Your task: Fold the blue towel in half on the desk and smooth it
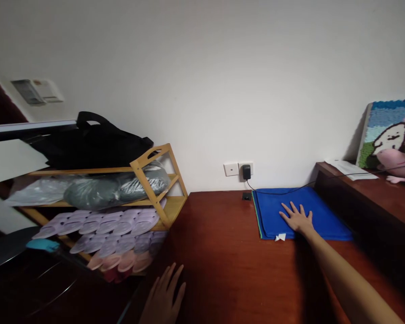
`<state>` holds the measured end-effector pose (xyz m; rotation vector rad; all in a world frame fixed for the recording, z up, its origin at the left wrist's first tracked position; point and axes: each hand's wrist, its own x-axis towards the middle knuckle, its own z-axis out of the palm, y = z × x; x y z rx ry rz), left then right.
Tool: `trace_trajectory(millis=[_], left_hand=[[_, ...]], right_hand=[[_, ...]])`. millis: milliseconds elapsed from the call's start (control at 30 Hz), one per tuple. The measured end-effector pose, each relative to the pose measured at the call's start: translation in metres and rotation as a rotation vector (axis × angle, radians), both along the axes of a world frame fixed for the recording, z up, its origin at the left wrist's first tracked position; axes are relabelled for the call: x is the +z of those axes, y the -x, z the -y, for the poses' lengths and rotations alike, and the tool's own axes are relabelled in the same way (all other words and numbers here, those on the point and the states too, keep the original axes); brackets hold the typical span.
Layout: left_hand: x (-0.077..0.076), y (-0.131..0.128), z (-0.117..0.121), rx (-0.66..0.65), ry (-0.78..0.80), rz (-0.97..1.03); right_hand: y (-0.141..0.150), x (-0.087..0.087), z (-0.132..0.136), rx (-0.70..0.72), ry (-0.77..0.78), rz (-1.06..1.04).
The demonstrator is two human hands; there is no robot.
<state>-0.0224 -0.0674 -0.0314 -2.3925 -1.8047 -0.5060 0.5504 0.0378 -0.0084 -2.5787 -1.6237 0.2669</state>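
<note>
Flat on a folded blue cloth (273, 211) rests my right hand (297, 218), its fingers spread and nothing in its grasp. The cloth has a green edge on its left side, and a small white tag (281, 237) sticks out at its front. It lies at the back of a reddish-brown wooden table (236, 265). Lower in view, my left hand (164, 294) is over the table's left edge with fingers stretched out, holding nothing. Whether its palm touches the wood I cannot tell.
A black plug (246, 172) sits in the wall socket, its cable crossing above the cloth. Left stands a wooden rack (173, 209) with several slippers (121, 222), plastic-wrapped bundles and a black bag (97, 144). On a raised ledge at right are a pink plush toy (396, 161) and a picture (388, 119).
</note>
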Motion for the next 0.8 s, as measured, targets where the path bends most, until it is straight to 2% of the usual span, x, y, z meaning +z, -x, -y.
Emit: trace_trajectory(millis=[167, 367, 633, 733, 800], left_hand=[[-0.003, 0.002, -0.001, -0.003, 0.010, 0.017], [-0.002, 0.001, 0.000, 0.014, -0.015, 0.017], [0.003, -0.003, 0.002, 0.011, -0.028, 0.016], [0.002, -0.003, 0.001, 0.005, -0.049, 0.002], [0.000, -0.002, 0.000, 0.003, -0.063, -0.005]], right_hand=[[-0.004, 0.000, -0.008, -0.006, -0.003, -0.009], [-0.001, -0.001, -0.004, -0.003, -0.017, 0.001], [0.022, 0.005, 0.009, -0.083, -0.112, 0.220], [0.027, 0.004, 0.022, -0.083, -0.115, 0.136], [0.028, -0.001, 0.035, -0.032, -0.121, 0.104]])
